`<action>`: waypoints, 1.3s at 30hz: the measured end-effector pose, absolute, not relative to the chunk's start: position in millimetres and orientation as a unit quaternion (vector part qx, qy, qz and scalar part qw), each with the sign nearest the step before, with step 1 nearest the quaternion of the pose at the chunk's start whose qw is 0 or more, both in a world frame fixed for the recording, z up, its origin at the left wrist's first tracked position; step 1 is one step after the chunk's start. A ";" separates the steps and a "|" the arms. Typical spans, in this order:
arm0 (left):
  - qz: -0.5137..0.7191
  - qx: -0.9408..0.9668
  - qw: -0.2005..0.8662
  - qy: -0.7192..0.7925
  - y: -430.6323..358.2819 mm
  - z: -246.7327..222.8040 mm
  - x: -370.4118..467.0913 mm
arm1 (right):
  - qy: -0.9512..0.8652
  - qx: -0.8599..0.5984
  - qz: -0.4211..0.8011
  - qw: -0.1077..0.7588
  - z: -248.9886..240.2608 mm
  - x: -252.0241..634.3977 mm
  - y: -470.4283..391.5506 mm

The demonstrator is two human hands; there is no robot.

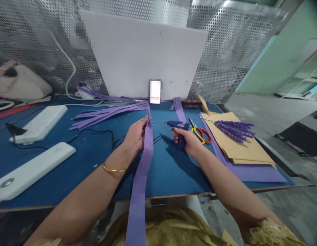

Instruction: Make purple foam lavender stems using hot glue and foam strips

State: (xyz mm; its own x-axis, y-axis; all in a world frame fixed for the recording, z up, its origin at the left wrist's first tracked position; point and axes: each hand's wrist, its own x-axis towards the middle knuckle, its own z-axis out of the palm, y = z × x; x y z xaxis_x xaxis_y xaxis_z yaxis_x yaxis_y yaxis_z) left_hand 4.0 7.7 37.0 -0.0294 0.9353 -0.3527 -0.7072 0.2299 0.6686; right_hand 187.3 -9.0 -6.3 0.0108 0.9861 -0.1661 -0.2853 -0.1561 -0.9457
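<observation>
A long purple strip (142, 171) is pinched at its upper part by my left hand (137, 136) and hangs down over the table's front edge. My right hand (186, 139) is wrapped round a blue glue gun (179, 125), a finger near its orange trigger. The gun's nozzle points left, toward the strip but apart from it. Scissors (201, 134) with red and yellow handles lie just right of the gun. Behind my left hand, a bundle of purple strips (107, 113) lies on the blue table (97, 177).
Brown sheets (232, 145) over purple sheets (260, 173) lie at the right, with purple flower sprigs (235, 129) on top. A lit phone (155, 91) leans on a white board (148, 51). At the left are a power strip (42, 123), a long white device (32, 171) and black cords.
</observation>
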 end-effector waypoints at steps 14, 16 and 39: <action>0.630 0.261 0.652 0.332 13.2 21.8 0.1 | -0.413 -0.580 0.496 0.497 -21.7 204.5 12.8; 0.641 0.269 0.637 0.334 12.8 23.4 -1.5 | -0.487 -0.618 0.414 0.458 -19.9 207.5 12.9; 0.630 0.427 0.521 0.386 -0.5 10.0 14.7 | -0.511 -0.664 -0.163 0.522 32.0 256.8 -1.7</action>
